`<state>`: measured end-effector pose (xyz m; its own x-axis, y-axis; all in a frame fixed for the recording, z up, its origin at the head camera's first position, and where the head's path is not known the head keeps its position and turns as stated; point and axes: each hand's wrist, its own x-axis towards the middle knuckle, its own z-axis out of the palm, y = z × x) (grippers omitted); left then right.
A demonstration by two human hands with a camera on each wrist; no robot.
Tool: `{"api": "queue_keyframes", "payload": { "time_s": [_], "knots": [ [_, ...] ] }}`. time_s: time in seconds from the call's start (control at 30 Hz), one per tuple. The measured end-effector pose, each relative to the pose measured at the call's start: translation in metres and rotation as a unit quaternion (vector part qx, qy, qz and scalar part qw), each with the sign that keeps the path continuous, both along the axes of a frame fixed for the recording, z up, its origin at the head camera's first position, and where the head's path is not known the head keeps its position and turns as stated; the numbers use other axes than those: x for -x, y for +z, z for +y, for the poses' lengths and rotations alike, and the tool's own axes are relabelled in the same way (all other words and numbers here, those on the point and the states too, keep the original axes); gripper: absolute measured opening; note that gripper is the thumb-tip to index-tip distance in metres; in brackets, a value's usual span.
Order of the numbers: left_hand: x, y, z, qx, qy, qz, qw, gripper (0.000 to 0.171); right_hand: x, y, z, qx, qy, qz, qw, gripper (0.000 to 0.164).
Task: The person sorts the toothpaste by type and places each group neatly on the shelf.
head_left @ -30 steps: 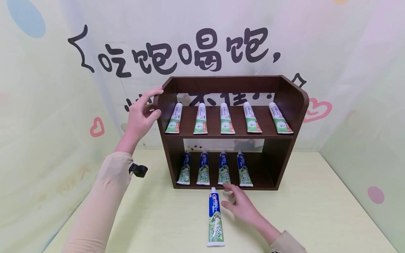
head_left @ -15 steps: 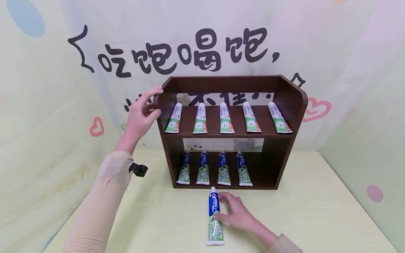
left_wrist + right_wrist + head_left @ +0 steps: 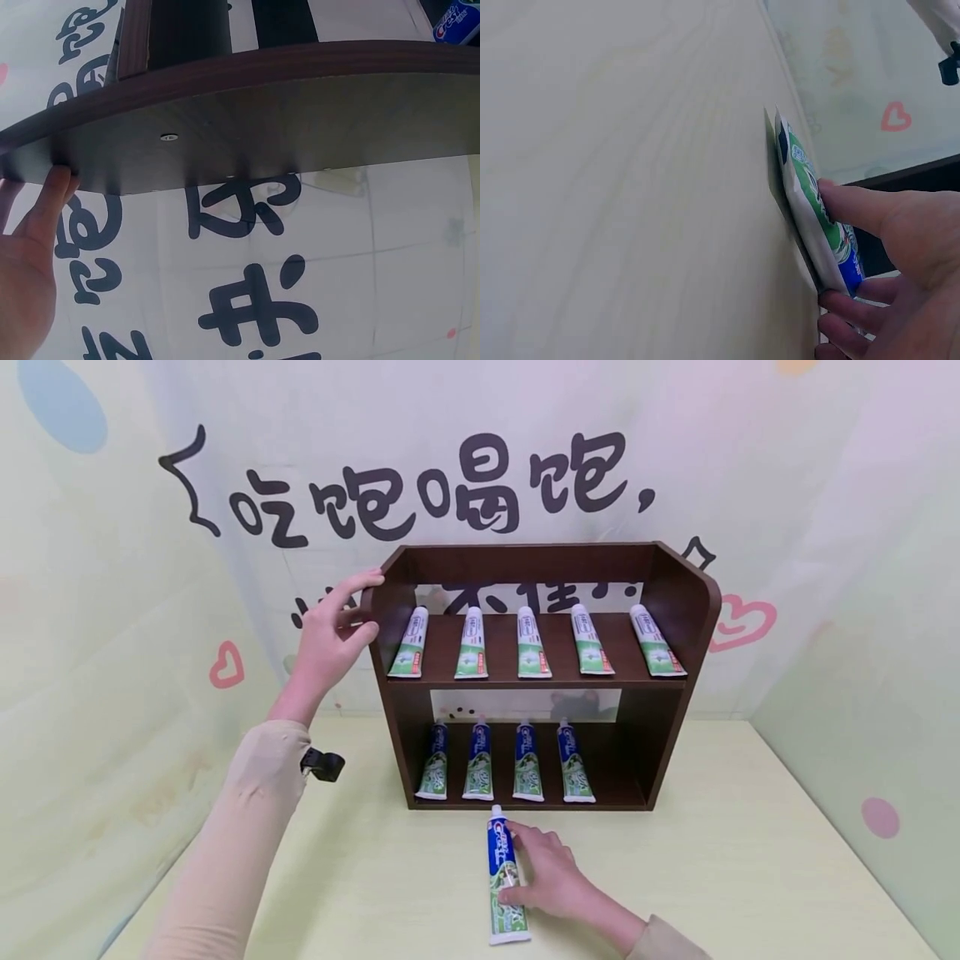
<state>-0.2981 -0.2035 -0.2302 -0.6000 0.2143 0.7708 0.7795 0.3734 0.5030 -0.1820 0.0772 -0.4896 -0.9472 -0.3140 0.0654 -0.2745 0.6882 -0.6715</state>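
A dark brown two-tier shelf (image 3: 525,564) stands at the back. My left hand (image 3: 328,639) holds its left side panel near the top; fingertips reach the upper edge, and in the left wrist view the thumb lies against the panel's outer face (image 3: 255,131). In front of the shelf, a blue and green toothpaste tube (image 3: 504,850) lies close over the table, cap pointing to the shelf. My right hand (image 3: 553,877) pinches it from the right side, thumb near its green half, fingers by the blue half. In the right wrist view the tube (image 3: 810,187) sits between thumb and fingers.
Several white and green toothpaste tubes (image 3: 533,647) lean in a row on the upper tier. Several blue and green tubes (image 3: 480,764) line the lower tier, with bare board to their right. The pale table (image 3: 750,843) meets printed curtains at the back and sides.
My right hand has moved left and down from beside the loose toothpaste tube and now pinches it. The left hand keeps its place on the shelf. The view has shifted slightly.
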Motion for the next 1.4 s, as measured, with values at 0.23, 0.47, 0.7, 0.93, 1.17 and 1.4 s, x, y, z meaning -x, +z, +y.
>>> {"api": "queue_keyframes", "payload": {
  "time_s": [0.23,0.47,0.7,0.93,1.17,1.4],
  "knots": [
    [0.001,0.0,-0.003,-0.002,0.009,0.015,0.9998,0.047,0.002,0.003,-0.008,-0.019,-0.002,-0.027,0.999,0.095],
    [0.0,-0.001,-0.004,0.005,0.016,0.002,0.9999,0.047,0.001,0.005,-0.011,0.001,0.007,-0.052,0.999,0.094],
    [0.004,-0.001,-0.001,-0.003,0.003,-0.001,1.0,0.047,0.0,0.008,-0.008,0.008,0.011,-0.059,0.998,0.092],
    [0.003,0.001,0.002,-0.002,0.007,0.005,1.0,0.047,-0.006,0.012,-0.009,-0.006,0.038,-0.085,0.996,0.112],
    [0.003,0.001,0.002,-0.002,0.01,0.005,0.9999,0.046,-0.012,0.012,-0.014,-0.007,0.018,-0.094,0.995,0.111],
    [0.002,-0.002,0.001,-0.009,0.004,0.006,0.9999,0.047,-0.009,0.016,-0.014,-0.002,0.023,-0.12,0.992,0.107]
  ]
}}
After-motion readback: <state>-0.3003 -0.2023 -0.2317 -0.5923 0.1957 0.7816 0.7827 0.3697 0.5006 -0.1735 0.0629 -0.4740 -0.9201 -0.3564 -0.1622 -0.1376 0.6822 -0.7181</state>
